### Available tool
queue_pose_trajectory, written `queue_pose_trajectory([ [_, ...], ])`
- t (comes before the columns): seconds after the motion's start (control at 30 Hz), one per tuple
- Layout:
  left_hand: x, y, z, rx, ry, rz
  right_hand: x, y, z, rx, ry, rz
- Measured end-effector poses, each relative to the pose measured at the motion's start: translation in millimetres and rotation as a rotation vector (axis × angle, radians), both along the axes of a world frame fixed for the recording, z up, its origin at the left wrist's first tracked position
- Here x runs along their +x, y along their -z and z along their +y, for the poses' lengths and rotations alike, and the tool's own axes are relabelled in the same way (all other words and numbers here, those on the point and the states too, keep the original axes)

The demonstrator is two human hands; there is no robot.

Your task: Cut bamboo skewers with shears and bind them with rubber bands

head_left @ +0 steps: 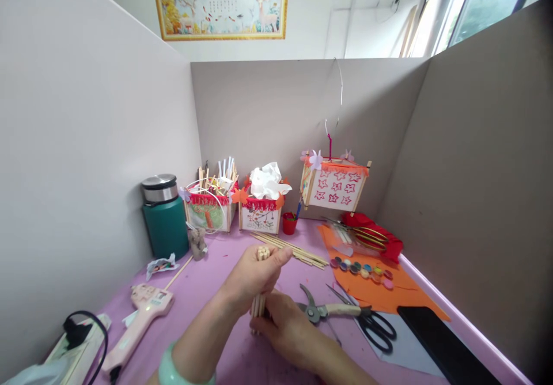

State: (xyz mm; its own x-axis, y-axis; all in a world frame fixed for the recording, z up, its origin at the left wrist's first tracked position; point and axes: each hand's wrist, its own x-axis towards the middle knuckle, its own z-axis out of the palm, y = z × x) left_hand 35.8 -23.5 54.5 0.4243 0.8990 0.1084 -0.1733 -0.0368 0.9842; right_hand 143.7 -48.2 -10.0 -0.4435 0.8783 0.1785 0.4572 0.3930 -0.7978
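A short bundle of light wooden sticks stands nearly upright over the purple table. Around its upper part my left hand is closed, with the stick ends showing above the fist. Below, my right hand grips the lower part of the same bundle. More long thin sticks lie on the table behind my hands. Just right of my right hand are pruning shears and black-handled scissors.
At left stand a green flask, a pink glue gun and a power strip. Two decorated boxes and a red cup are behind. A paper lantern hangs above paint pots on orange paper. A black phone-like slab lies right.
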Motion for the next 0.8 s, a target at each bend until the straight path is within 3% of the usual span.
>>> queue_pose_trajectory([
  [0.2, 4.1, 1.3, 1.3, -0.016, -0.112, 0.006, -0.6, -0.7, 0.3, 0.013, 0.006, 0.005],
  [0.53, 4.3, 3.9, 3.7, -0.015, -0.049, -0.016, 0.7, 8.7, 1.4, 0.001, 0.001, -0.004],
  [0.8, -3.5, -6.1, -1.2, -0.031, -0.014, -0.049, 0.6, 6.1, -1.8, 0.053, -0.025, -0.050],
])
